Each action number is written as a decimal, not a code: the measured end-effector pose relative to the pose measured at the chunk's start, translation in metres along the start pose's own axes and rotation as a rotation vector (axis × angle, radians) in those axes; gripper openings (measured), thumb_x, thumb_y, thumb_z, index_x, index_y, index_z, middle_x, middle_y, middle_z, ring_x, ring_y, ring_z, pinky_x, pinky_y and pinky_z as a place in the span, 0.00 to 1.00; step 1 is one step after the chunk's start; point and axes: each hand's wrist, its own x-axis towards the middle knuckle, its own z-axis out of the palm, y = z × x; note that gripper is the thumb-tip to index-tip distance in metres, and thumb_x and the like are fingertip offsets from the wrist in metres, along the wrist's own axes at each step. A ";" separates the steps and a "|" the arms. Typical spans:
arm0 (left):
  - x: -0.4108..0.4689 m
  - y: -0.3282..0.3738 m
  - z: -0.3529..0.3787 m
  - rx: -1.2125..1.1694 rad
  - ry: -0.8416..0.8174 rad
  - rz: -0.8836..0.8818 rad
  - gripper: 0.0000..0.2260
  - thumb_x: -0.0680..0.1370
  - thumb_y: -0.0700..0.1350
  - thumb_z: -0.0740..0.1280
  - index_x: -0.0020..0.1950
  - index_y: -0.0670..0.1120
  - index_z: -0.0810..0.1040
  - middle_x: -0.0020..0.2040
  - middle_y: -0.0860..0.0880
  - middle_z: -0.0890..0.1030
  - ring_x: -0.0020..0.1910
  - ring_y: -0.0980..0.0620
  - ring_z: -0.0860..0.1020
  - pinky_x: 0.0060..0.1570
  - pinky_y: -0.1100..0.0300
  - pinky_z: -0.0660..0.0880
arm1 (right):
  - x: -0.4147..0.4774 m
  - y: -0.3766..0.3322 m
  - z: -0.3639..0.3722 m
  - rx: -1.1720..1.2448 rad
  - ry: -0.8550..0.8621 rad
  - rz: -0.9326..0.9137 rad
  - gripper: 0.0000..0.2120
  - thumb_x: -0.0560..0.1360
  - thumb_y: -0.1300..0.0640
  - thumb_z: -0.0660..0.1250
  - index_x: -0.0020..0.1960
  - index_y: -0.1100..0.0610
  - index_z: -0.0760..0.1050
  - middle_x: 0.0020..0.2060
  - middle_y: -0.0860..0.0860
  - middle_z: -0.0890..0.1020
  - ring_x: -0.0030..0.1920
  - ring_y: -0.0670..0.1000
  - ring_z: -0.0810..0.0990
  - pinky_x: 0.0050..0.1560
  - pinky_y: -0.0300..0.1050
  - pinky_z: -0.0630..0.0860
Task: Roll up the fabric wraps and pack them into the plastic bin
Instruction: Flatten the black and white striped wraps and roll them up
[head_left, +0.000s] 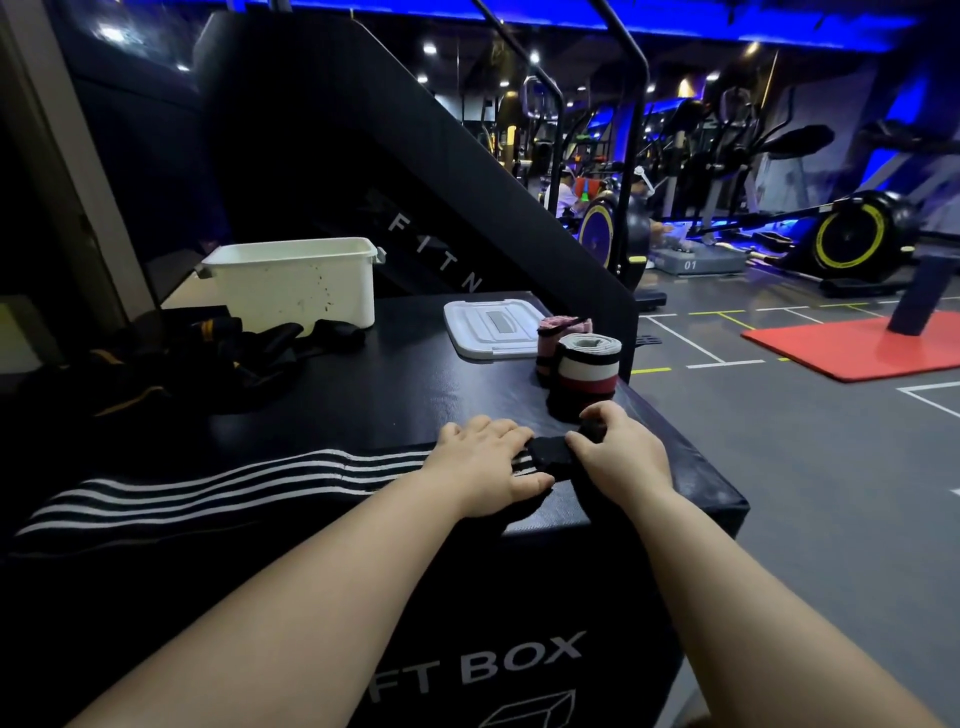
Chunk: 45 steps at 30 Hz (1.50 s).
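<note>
The striped wrap (208, 488) lay stretched leftward along the near surface (415, 374), likely so it would roll straight. The left hand (483, 462) pressed flat on it, fingers together, while the right hand (618, 452) pinched its curled end. The plastic bin (296, 280) stood far left.

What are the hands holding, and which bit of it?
The right hand grips the striped wrap at its plain black end. The left hand only presses flat on the stripes beside it.

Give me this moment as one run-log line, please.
stage: rolling striped wrap | left hand: presses wrap | right hand: grips its black end | done: pink roll, banded roll beside lid | plastic bin: uncovered
</note>
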 end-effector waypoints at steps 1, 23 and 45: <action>0.001 0.000 0.000 0.001 -0.003 0.003 0.29 0.77 0.68 0.56 0.75 0.56 0.62 0.73 0.55 0.65 0.71 0.50 0.60 0.66 0.47 0.58 | 0.000 0.000 0.000 0.019 0.004 -0.010 0.13 0.75 0.47 0.67 0.59 0.47 0.74 0.55 0.47 0.82 0.57 0.52 0.78 0.53 0.43 0.69; -0.008 -0.016 -0.003 -0.070 -0.021 -0.001 0.35 0.76 0.69 0.59 0.78 0.52 0.59 0.74 0.53 0.63 0.73 0.49 0.58 0.71 0.50 0.55 | -0.003 -0.005 -0.004 0.011 -0.048 0.002 0.11 0.77 0.41 0.62 0.52 0.48 0.70 0.50 0.50 0.81 0.53 0.55 0.78 0.48 0.48 0.71; -0.026 -0.032 -0.012 -0.159 0.032 -0.055 0.31 0.71 0.69 0.67 0.68 0.55 0.68 0.58 0.46 0.75 0.61 0.43 0.73 0.61 0.51 0.71 | -0.005 -0.004 0.001 -0.127 0.072 -0.242 0.28 0.66 0.34 0.71 0.63 0.41 0.73 0.64 0.42 0.71 0.69 0.50 0.63 0.67 0.51 0.62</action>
